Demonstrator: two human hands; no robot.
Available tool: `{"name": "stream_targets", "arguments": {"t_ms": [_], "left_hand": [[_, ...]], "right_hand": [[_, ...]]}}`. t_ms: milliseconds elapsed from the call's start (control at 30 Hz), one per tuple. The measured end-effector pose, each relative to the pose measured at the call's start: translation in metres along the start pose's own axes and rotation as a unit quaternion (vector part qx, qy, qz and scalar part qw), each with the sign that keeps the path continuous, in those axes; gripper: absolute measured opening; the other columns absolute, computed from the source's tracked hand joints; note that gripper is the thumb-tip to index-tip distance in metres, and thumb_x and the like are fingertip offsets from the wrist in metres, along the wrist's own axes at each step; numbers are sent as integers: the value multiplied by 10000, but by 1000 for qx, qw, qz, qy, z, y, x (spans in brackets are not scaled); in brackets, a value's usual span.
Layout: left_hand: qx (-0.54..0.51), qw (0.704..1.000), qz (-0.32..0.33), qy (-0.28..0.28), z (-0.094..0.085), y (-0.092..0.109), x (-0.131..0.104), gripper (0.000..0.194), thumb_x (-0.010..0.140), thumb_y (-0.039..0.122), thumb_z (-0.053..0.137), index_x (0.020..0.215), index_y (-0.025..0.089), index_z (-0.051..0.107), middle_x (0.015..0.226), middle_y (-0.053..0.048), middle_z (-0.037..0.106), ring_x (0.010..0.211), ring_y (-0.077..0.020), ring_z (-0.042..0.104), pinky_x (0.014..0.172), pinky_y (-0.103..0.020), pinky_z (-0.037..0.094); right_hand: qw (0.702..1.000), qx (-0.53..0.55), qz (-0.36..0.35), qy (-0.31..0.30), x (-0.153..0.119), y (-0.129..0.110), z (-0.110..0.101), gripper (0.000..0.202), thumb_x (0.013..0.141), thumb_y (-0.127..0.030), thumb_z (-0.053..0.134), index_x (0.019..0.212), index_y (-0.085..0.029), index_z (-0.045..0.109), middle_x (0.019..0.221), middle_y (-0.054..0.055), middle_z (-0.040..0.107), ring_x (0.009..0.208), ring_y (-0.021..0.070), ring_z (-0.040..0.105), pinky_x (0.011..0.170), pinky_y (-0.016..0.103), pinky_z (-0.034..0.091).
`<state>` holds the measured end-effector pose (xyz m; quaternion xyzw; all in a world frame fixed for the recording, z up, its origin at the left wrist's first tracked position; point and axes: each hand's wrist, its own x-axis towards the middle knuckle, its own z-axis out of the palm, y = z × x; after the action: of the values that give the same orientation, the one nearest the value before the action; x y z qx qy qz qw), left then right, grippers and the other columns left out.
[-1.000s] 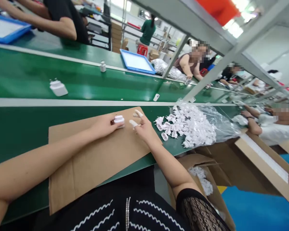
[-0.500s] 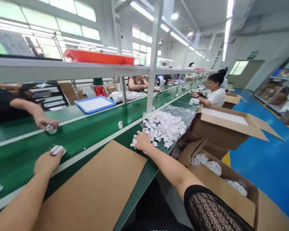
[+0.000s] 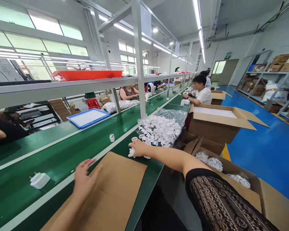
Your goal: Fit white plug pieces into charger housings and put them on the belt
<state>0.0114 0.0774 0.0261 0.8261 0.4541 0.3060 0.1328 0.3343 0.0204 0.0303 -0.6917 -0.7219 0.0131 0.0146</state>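
Observation:
My left hand [image 3: 85, 178], fingers spread and holding nothing, hovers over the brown cardboard sheet [image 3: 115, 186] beside the belt. To its left, a white plug charger [image 3: 39, 180] lies on the green belt, prongs pointing left. My right hand [image 3: 138, 148] reaches to the near edge of a pile of white plastic plug parts [image 3: 160, 128]. Its fingers curl over a few of these parts, partly hiding them. The pile rests on a clear plastic bag. Another small white piece [image 3: 112, 138] stands on the belt ahead.
An open carton [image 3: 260, 199] with bagged white parts sits at lower right; another carton [image 3: 214, 125] stands behind it. A shelf post [image 3: 139, 64] rises by the pile. A blue tray [image 3: 88, 117] lies across the belt. Co-workers sit along the line.
My left hand has let go of a white charger and moved right over the cardboard. My right hand stays at the pile's edge. The co-worker's hand at far left has withdrawn.

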Motion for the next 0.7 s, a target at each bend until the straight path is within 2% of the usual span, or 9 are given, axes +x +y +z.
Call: {"name": "stream_targets", "arguments": {"t_ms": [100,200,367,467,533,600,700], "left_hand": [[-56,998,17,-35,22,25,-26,448,903,599,490,1191,305,667,1380,-118,524,1352,-355,509,1108,-552,484],[-30,995,30,-87,34,33,-47,496,927,593,486,1289,294,643,1488,-114,497,1435,-359,446,1188,-571,402],[27,976,51,-210,33,40,-59,666,950,614,477,1461,192,547,1629,-160,396,1519,-387,335,1245,-589,291],[29,965,65,-252,24,45,-62,703,960,613,470,1517,186,496,1655,-159,360,1541,-377,302,1260,-580,259],[27,959,65,-273,18,46,-64,725,956,614,478,1541,185,472,1672,-155,326,1552,-375,279,1269,-575,243],[25,952,68,-296,12,48,-66,747,949,608,497,1555,174,457,1679,-154,308,1557,-371,270,1277,-560,234],[27,947,75,-310,8,50,-67,764,937,596,529,1561,161,451,1681,-155,305,1553,-369,277,1278,-548,237]], "right_hand": [[999,11,44,-10,3,-2,3,511,857,-362,681,1339,-227,577,1369,159,571,1269,369,545,882,473,542],[998,23,66,2,2,-4,3,449,877,-317,660,1309,-217,586,1366,158,577,1294,342,531,918,443,521],[992,83,97,1,11,3,-4,403,811,-252,738,1204,-219,657,1262,125,656,1247,312,572,916,358,492],[979,160,124,11,21,11,-11,331,800,-234,767,1116,-182,684,1153,101,690,1129,271,626,928,372,493],[961,232,148,24,26,18,-17,275,856,-286,743,1087,-156,671,1066,73,693,989,220,651,898,389,515],[932,315,176,44,29,24,-24,260,880,-324,724,1061,-150,654,966,57,690,848,179,642,823,353,527],[860,458,214,65,31,29,-34,267,887,-373,708,1035,-171,614,795,28,667,658,143,586,667,284,505]]}}
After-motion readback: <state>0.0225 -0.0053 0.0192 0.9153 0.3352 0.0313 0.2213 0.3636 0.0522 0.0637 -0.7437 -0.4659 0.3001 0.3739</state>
